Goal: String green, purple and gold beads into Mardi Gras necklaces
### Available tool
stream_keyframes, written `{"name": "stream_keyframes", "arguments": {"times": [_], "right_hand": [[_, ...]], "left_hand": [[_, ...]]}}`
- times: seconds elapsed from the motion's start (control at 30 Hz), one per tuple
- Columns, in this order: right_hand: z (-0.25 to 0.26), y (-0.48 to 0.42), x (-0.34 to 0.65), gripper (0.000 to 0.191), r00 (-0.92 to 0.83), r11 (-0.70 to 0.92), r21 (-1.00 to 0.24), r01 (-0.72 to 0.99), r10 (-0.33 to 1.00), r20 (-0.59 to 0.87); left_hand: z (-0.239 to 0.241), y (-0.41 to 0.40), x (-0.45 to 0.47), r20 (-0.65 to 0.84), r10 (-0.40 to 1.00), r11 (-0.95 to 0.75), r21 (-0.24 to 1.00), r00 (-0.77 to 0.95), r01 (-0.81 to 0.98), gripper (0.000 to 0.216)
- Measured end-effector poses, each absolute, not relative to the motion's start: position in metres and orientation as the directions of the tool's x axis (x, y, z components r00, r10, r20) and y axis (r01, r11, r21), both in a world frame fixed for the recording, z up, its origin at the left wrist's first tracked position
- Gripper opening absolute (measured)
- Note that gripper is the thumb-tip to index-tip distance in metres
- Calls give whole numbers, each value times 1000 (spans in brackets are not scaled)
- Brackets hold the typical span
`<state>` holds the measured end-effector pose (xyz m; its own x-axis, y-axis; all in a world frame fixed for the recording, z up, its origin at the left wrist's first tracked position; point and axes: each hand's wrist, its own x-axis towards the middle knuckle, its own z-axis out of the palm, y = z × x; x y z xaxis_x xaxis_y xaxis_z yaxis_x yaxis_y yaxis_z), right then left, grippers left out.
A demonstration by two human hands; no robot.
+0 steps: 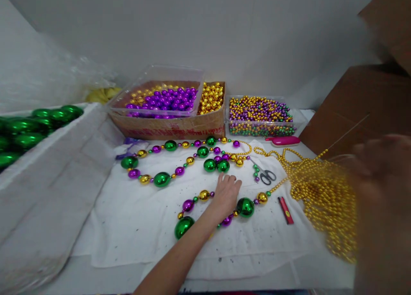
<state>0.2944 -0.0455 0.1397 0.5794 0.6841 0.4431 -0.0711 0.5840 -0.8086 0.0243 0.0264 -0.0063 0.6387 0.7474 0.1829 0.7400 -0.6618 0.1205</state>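
My left hand (226,195) lies palm down on a white cloth (135,226), fingers together and fairly flat. It rests on a strand of big green, purple and gold beads (245,207) that runs under the palm. A second, longer strand of the same beads (162,179) lies in a loop just beyond. My right hand (382,175) is close to the camera at the right edge and smeared by motion. It is next to a thick bunch of gold bead strings (321,196); whether it holds them I cannot tell.
Scissors (266,175), a red lighter (285,210) and a pink tool (284,140) lie on the cloth. Behind stand clear tubs of purple and gold beads (163,99) and small mixed beads (260,115). A white box of green balls (28,132) is left, brown cartons (353,102) right.
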Motion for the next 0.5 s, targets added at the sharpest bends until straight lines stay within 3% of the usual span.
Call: {"name": "stream_keyframes", "arguments": {"times": [0.07, 0.17, 0.27, 0.4, 0.5], "right_hand": [[138, -31, 277, 11, 545, 548, -812, -201, 751, 372], [134, -15, 264, 5, 507, 546, -798, -255, 778, 370], [134, -9, 264, 11, 457, 514, -824, -238, 808, 372], [135, -12, 263, 11, 400, 469, -861, -197, 840, 367], [122, -13, 258, 8, 397, 432, -887, -164, 852, 342]], "left_hand": [[-1, 14, 33, 268, 787, -606, 165, 556, 778, 38], [-1, -16, 49, 318, 798, -596, 287, 512, 750, 30], [-12, -40, 61, 268, 785, -619, 374, 558, 691, 32], [-24, -49, 65, 181, 789, -607, 371, 587, 703, 48], [-20, -53, 61, 118, 703, -671, 437, 701, 599, 50]]}}
